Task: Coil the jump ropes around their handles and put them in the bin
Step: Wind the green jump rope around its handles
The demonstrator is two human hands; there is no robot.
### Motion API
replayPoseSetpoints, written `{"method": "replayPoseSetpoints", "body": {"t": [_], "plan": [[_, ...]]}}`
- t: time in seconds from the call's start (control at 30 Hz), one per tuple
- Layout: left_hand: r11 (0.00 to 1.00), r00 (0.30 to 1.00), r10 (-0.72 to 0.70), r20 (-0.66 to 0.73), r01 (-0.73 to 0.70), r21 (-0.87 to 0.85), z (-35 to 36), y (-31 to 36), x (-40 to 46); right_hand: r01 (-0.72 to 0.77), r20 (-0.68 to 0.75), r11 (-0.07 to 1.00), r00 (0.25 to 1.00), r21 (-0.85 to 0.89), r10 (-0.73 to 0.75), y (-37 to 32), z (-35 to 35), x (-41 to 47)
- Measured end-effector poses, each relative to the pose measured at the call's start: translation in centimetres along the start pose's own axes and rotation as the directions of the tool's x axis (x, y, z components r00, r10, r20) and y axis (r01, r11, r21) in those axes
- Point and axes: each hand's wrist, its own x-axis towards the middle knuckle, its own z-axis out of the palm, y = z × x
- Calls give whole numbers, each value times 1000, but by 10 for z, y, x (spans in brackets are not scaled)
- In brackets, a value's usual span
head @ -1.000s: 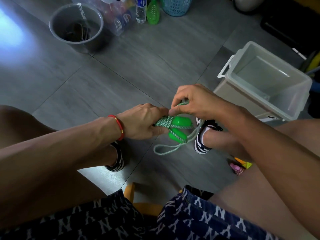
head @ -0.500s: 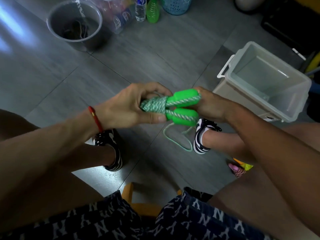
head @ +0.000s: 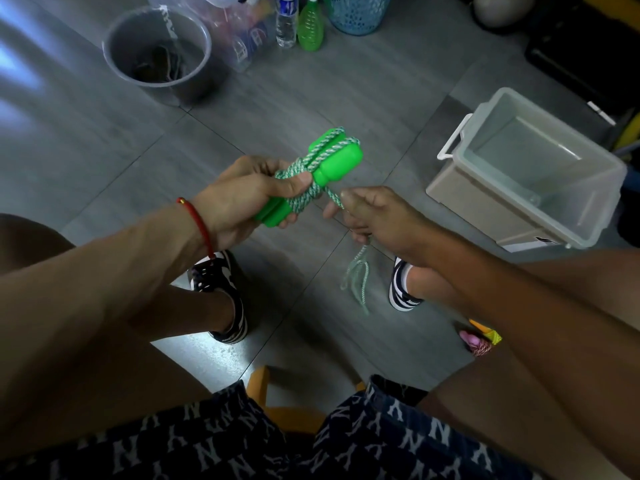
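Above grey floor [head: 311,109], left hand [head: 242,199] gripping green handles [head: 311,174] angled far-right; right hand [head: 374,216] pinching rope tail [head: 334,199] just right.

Floor [head: 346,109]: grey tile with visible grout lines. Standing on it: a translucent bin [head: 540,188] at right, open-topped with a white handle; a grey bucket [head: 157,53] at upper left holding dark contents; a water bottle [head: 286,20] and green bottle [head: 310,27] side by side at top, just beside a blue basket [head: 356,13]. Two striped shoes [head: 221,299] rest flat on the tiles.
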Motion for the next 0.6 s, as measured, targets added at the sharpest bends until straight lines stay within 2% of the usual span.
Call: {"method": "replayPoseSetpoints", "body": {"t": [0.07, 0.13, 0.17, 0.23, 0.37, 0.47, 0.53, 0.6], "plan": [[999, 998, -42, -43, 41, -10, -2, -1, 3, 7, -44, 991, 999, -132, -13, 2, 0, 2], [998, 996, -66, -58, 65, -12, -2, -1, 4, 102, -102, 909, 982, -404, -156, 5, -2, 5], [997, 995, -71, -69, 71, -10, -3, -1, 5, 136, -106, 867, 972, -479, -211, 6, -2, 5], [996, 989, -86, -123, 87, -3, -3, -3, 7, 125, -120, 851, 969, -511, -215, 4, 2, 3], [989, 948, -89, -304, 121, 86, -5, -6, 16, -8, -132, 923, 990, -384, -46, 4, 13, 1], [962, 920, 37, -391, 72, 262, -8, -10, 21, -150, -101, 985, 985, -90, 140, -4, 22, -1], [895, 910, 166, -379, 22, 445, -9, -13, 23, -226, -79, 969, 969, 94, 234, -13, 23, -2], [759, 887, 290, -360, 16, 651, -5, -15, 23, -254, -82, 947, 958, 196, 274, -23, 22, -3]]}}
